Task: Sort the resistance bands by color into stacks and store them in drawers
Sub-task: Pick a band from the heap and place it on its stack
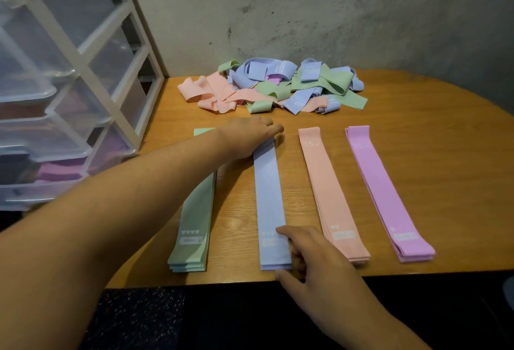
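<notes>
Left hand (247, 138): fingers out straight and together, palm down, flat on the far end of the blue stack (269, 196). Not gripping anything.
Right hand (314, 262): at the near right corner of the same stack. Index finger lies on top, thumb sits at the near end, other fingers are bent against the right edge. Loose contact, no clear pinch.

Desk (431, 141): wood grain, curved far edge, pushed against a bare concrete wall (333, 15). Four flat stacks sit in a row near the front edge, running front to back: green stack (192, 227), blue, peach stack (331, 191), purple stack (385, 191). They lie apart from each other. An unsorted pile (272, 88) of green, blue, peach and purple bands lies tangled at the back, by the wall.
Drawer unit (69, 71) stands at the left: white frame, clear drawers, lower ones pulled partway out, purple visible inside one.

Left forearm runs diagonally from the lower left, crossing over the green stack. Right forearm comes up from the bottom edge, wrist over the front edge of the desk.
</notes>
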